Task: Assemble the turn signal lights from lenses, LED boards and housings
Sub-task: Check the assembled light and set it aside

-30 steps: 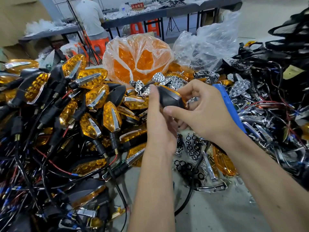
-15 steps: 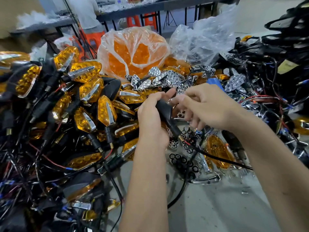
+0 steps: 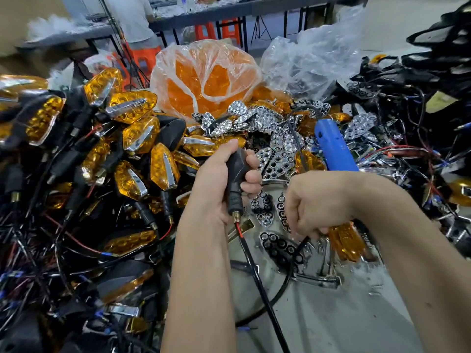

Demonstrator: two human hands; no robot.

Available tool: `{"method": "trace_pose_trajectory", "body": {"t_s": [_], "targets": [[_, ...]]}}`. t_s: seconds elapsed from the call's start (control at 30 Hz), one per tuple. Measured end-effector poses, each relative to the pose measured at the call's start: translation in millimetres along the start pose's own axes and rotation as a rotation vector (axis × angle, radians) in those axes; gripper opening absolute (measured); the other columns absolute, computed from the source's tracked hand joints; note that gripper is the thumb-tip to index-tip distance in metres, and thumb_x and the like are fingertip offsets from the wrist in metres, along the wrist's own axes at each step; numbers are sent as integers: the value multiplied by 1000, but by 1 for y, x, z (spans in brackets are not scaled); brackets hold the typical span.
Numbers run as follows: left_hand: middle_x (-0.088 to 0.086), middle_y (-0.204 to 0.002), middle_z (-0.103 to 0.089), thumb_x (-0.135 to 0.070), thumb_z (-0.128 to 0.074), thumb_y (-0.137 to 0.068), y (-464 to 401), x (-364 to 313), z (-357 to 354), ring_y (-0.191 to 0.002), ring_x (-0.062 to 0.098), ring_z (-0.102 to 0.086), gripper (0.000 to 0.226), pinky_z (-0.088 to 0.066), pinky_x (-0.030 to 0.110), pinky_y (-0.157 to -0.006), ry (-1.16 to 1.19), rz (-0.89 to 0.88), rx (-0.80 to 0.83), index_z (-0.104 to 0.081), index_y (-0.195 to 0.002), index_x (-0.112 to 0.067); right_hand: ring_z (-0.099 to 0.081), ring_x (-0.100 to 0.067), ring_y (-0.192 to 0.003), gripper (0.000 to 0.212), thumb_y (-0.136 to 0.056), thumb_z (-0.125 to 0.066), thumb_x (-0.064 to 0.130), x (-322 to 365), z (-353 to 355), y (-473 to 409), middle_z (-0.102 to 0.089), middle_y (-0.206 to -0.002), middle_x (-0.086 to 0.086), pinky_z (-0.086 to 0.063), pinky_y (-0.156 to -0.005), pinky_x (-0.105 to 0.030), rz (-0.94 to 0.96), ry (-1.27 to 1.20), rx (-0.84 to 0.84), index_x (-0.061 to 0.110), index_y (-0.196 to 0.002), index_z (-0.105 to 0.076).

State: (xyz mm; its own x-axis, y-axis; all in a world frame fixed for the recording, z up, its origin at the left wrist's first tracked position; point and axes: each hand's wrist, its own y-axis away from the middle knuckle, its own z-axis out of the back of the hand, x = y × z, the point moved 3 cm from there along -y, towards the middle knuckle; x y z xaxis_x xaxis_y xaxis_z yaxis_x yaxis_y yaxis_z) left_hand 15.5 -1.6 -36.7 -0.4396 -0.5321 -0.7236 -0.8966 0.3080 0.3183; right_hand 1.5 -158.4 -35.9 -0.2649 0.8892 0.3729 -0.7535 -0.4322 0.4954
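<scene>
Hands at centre, and we have our left hand (image 3: 219,184) wrapped around the black plastic turn-signal housing (image 3: 237,164), thumb up at twelve o'clock, fingers curled round its far side. The housing's long axis runs twelve to six, with the threaded stem (image 3: 235,215) pointing down at us and the red-and-black lead (image 3: 251,261) trailing off towards five o'clock.

Our right hand (image 3: 321,202) sits at three o'clock from the housing, just beside it but apart, fingers curled under in a loose fist; whether it pinches something we cannot tell, as the fingertips are hidden. It is the free hand, so we judge it fetches the next part.

That part lies close: the chrome honeycomb reflector pieces (image 3: 277,159) are heaped at one o'clock, a loose amber faceted lens (image 3: 344,240) at four. The blue plastic tool handle (image 3: 334,149) rests at two. Finished amber-and-chrome lights (image 3: 132,133) are piled at nine.
</scene>
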Motion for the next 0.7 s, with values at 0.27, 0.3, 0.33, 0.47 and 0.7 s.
{"method": "trace_pose_trajectory", "body": {"t_s": [0.27,0.3,0.33,0.47,0.7], "targets": [[1,-72,-53,-46,-43,-105,9,-18,17,-47,11,-46,41,-39,19,-36,229,-36,154,-53,-97,-7,-59,7,-60,15,-79,-88,16,56,-13,-15,-65,-61,24,-43,-59,-8,425,-118,-183,27,-88,-84],[2,-73,-53,-47,-40,-106,8,-18,22,-48,12,-47,43,-39,20,-37,255,-40,142,-53,-98,-6,-60,7,-63,17,-79,-89,18,58,-19,-19,-68,-65,21,-45,-59,-10,413,-93,-173,29,-90,-83],[2,-75,-53,-44,-38,-106,8,-18,24,-49,13,-47,42,-40,21,-37,270,-41,135,-53,-101,-6,-60,6,-64,18,-79,-90,21,58,-23,-23,-70,-70,17,-49,-61,-15,393,-65,-174,32,-91,-82],[4,-77,-56,-32,-39,-101,7,-17,24,-51,14,-49,30,-42,22,-39,250,-54,129,-52,-107,-5,-58,9,-60,17,-79,-89,21,56,-29,-33,-63,-61,24,-46,-56,-12,346,-56,-201,33,-87,-81],[10,-84,-66,-41,-47,-107,5,-12,21,-63,20,-63,41,-53,24,-50,232,-124,-7,-56,-111,-1,-49,4,-51,32,-87,-82,19,47,-24,-35,-56,-63,12,-32,-50,-13,287,63,-275,26,-66,-58]]}}
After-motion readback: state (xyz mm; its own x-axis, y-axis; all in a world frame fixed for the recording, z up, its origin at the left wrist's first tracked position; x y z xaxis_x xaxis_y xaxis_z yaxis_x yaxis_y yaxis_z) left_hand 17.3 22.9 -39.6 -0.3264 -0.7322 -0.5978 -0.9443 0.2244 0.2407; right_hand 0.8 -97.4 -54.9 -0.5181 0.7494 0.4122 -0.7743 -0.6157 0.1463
